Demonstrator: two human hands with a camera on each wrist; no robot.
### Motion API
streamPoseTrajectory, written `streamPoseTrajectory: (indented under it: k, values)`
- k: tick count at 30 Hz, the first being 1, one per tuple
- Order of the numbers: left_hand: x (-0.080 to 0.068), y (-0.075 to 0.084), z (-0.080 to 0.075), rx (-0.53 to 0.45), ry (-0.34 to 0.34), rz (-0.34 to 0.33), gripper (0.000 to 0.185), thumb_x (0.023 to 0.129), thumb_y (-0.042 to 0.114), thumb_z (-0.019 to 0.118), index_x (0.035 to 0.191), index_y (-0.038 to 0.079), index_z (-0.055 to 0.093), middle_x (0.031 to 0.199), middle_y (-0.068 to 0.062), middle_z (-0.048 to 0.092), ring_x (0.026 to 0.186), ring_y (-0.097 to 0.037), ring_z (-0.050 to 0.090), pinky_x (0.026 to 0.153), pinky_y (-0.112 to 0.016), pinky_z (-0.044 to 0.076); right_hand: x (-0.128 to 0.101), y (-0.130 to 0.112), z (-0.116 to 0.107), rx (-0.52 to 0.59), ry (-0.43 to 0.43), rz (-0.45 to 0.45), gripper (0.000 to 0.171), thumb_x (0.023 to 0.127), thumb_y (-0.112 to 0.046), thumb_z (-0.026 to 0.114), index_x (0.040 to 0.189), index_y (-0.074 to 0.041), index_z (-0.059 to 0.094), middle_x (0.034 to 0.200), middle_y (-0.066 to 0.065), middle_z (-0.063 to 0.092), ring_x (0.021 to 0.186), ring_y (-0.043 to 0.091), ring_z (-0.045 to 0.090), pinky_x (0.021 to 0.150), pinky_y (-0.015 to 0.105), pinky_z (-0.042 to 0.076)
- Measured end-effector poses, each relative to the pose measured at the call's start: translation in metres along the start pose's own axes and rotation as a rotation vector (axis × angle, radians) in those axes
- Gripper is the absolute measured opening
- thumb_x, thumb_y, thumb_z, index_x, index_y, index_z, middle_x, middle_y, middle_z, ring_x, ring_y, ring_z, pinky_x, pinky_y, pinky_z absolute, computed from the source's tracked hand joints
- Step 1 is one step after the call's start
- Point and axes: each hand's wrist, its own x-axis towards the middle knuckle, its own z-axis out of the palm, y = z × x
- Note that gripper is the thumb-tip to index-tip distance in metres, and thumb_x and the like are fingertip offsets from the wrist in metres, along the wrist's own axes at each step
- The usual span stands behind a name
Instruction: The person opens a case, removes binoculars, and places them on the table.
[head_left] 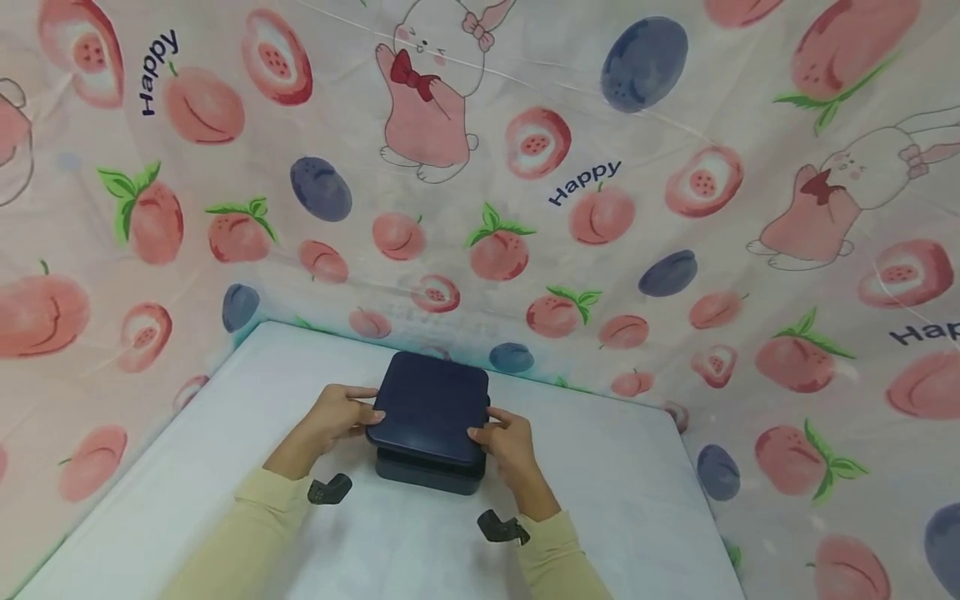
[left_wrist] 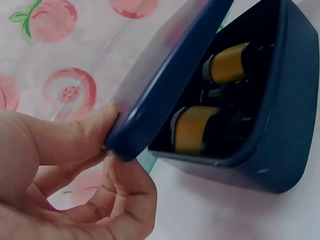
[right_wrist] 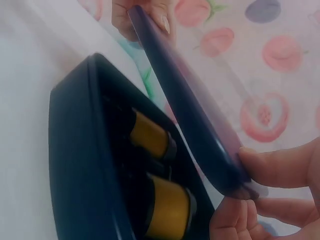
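A dark blue lid (head_left: 431, 408) is held just above a matching dark box (head_left: 429, 475), with a gap showing along the near side. The left hand (head_left: 335, 419) pinches the lid's left edge, thumb on top and fingers beneath. At the opposite edge the right hand (head_left: 513, 446) grips it the same way. Inside the box, both wrist views show black cylindrical things with yellow bands (left_wrist: 196, 130); their kind is hard to make out. The lid (right_wrist: 185, 100) is apart from the box's rim in the right wrist view.
The box stands on a white tabletop (head_left: 600, 500), towards its far edge. A curtain (head_left: 450, 192) printed with fruit and rabbits hangs behind the table and along its sides. A small black device (head_left: 330, 490) sticks out from each sleeve's cuff.
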Motion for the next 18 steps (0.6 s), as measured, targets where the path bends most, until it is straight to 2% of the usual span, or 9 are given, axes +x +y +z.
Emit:
streamPoseTrajectory:
  k: [4, 8, 13, 18]
  values:
    - [-0.001, 0.002, -0.010, 0.017, -0.003, 0.009, 0.063, 0.090, 0.006, 0.079, 0.146, -0.006, 0.055, 0.121, -0.024, 0.074, 0.078, -0.013, 0.071, 0.076, -0.028, 0.060, 0.000, -0.006, 0.007, -0.004, -0.007, -0.014, 0.066, 0.083, 0.001, 0.081, 0.144, 0.004, 0.057, 0.126, 0.027, 0.067, 0.102, 0.026, 0.074, 0.098, 0.045, 0.061]
    - [-0.003, 0.003, -0.020, 0.007, -0.013, 0.018, 0.065, 0.090, 0.006, 0.079, 0.147, -0.007, 0.053, 0.117, -0.022, 0.074, 0.076, -0.013, 0.071, 0.073, -0.027, 0.059, -0.002, -0.009, 0.013, 0.012, -0.035, -0.019, 0.065, 0.085, 0.001, 0.080, 0.145, 0.005, 0.056, 0.124, 0.025, 0.068, 0.104, 0.026, 0.074, 0.099, 0.044, 0.060]
    - [-0.006, 0.002, -0.030, -0.006, -0.021, 0.011, 0.066, 0.089, 0.005, 0.080, 0.147, -0.008, 0.052, 0.121, -0.024, 0.073, 0.076, -0.013, 0.072, 0.075, -0.026, 0.060, -0.005, -0.011, 0.021, 0.050, -0.057, -0.031, 0.064, 0.085, 0.004, 0.080, 0.144, 0.006, 0.056, 0.112, 0.020, 0.070, 0.093, 0.020, 0.074, 0.091, 0.038, 0.063]
    - [-0.009, 0.004, -0.043, 0.008, -0.021, 0.027, 0.066, 0.090, 0.005, 0.079, 0.148, -0.009, 0.051, 0.128, -0.028, 0.069, 0.078, -0.013, 0.073, 0.078, -0.028, 0.061, -0.005, -0.016, 0.031, 0.079, -0.058, -0.061, 0.064, 0.083, 0.004, 0.081, 0.143, 0.007, 0.057, 0.109, 0.018, 0.066, 0.087, 0.016, 0.071, 0.086, 0.035, 0.064]
